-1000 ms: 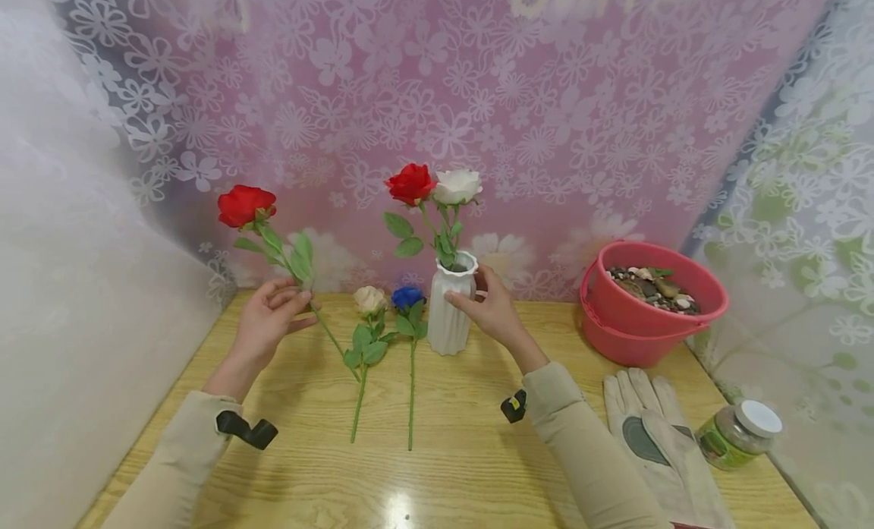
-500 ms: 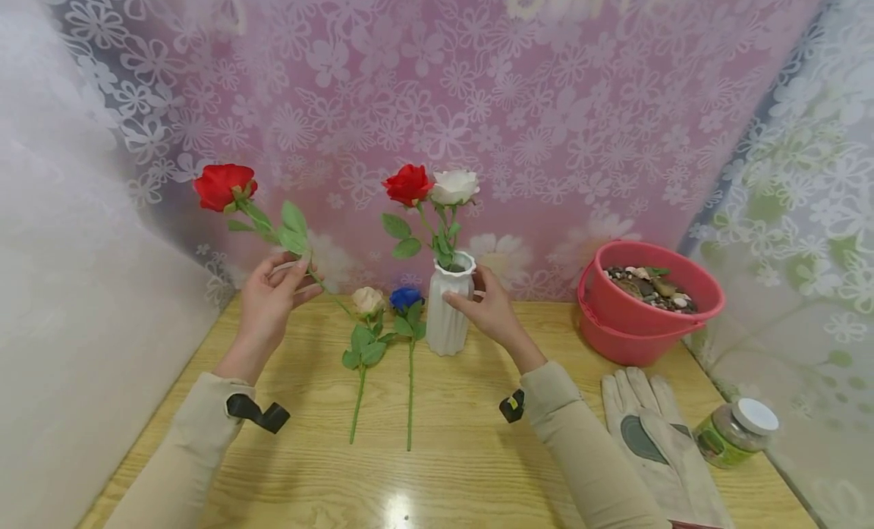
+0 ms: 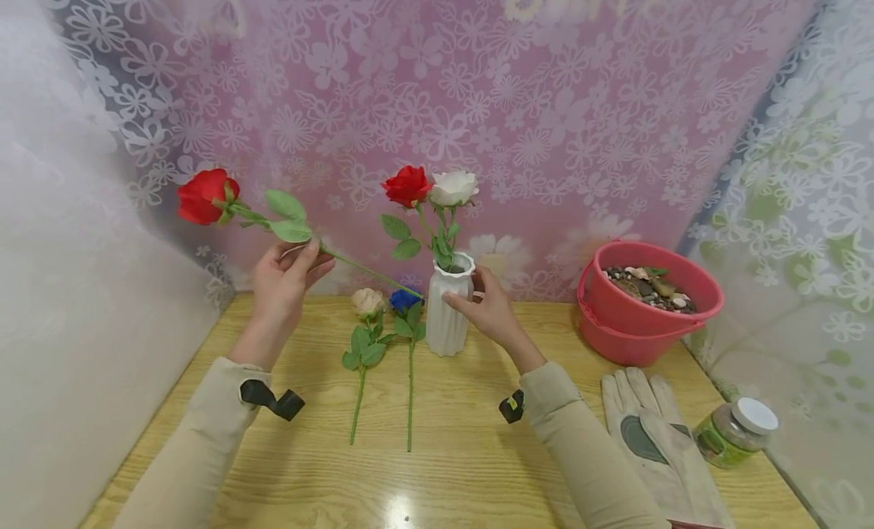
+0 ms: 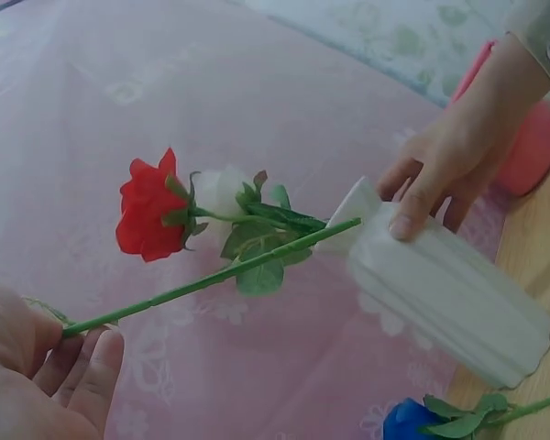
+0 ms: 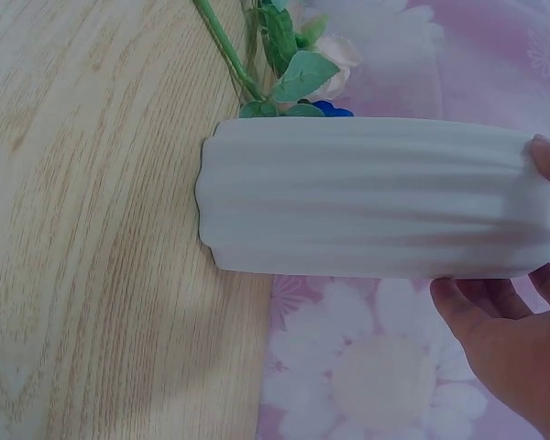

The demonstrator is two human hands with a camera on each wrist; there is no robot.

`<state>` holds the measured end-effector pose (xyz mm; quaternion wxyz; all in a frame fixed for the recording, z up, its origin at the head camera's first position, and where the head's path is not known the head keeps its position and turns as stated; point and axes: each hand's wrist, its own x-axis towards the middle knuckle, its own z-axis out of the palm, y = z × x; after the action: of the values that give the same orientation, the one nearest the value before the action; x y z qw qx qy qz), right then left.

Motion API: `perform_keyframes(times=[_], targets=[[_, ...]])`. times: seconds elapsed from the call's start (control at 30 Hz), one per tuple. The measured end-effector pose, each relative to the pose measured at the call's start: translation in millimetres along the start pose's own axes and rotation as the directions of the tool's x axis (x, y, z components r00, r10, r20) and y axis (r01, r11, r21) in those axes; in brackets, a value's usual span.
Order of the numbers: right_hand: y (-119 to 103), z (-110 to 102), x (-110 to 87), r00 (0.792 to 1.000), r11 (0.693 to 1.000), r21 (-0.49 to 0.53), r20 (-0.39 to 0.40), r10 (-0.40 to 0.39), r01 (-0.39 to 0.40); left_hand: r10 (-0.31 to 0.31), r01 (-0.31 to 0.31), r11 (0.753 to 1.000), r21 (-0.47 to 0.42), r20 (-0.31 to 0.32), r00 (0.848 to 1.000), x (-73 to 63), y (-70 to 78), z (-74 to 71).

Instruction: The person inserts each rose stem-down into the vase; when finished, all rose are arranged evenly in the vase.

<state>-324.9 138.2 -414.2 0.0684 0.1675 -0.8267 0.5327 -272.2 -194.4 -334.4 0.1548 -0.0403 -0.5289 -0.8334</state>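
My left hand [image 3: 283,278] pinches the green stem of a red rose [image 3: 208,196] just below its leaves. The bloom leans far left, and the bare stem end [image 4: 330,234] slants down to the right, near the vase's left side. With fingers and thumb round its upper part, my right hand [image 3: 493,305] grips an upright, ribbed white vase [image 3: 447,324] on the table. Out of the vase's mouth rise another red rose [image 3: 407,186] and a white rose [image 3: 454,188]. A cream rose [image 3: 367,303] and a blue rose [image 3: 406,300] lie left of the vase.
At the right stands a pink bucket [image 3: 635,333] holding pebbles. A pale work glove [image 3: 655,438] lies in front of it, beside a jar [image 3: 736,434] with a white lid. Behind the wooden table [image 3: 328,483] hangs a pink flowered sheet [image 3: 519,119].
My left hand has moved up and right, tipping its rose further over to the left. The stem end has swung up and right toward the vase. My right hand keeps its hold.
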Motion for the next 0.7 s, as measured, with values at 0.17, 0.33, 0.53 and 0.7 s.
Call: perform_keyframes(times=[0.17,0.33,0.53,0.7], targets=[[1,-1,-0.2,1.000,1.000,0.002,0.000,-0.002,0.002,0.013,-0.012,1.000,0.024,-0.021,1.000,3.7,-0.4,13.2],[3,-1,0.2,1.000,1.000,0.002,0.000,-0.002,0.002,0.067,-0.067,0.998,-0.001,-0.030,0.997,9.5,-3.0,26.3],[3,0,0.2,1.000,1.000,-0.001,-0.002,0.004,-0.004,0.127,-0.127,0.992,0.005,-0.026,0.992,11.8,-4.1,42.4],[1,0,0.1,1.000,1.000,0.004,0.001,0.000,0.000,0.163,-0.163,0.985,0.050,-0.007,0.987,12.9,-9.1,51.1]])
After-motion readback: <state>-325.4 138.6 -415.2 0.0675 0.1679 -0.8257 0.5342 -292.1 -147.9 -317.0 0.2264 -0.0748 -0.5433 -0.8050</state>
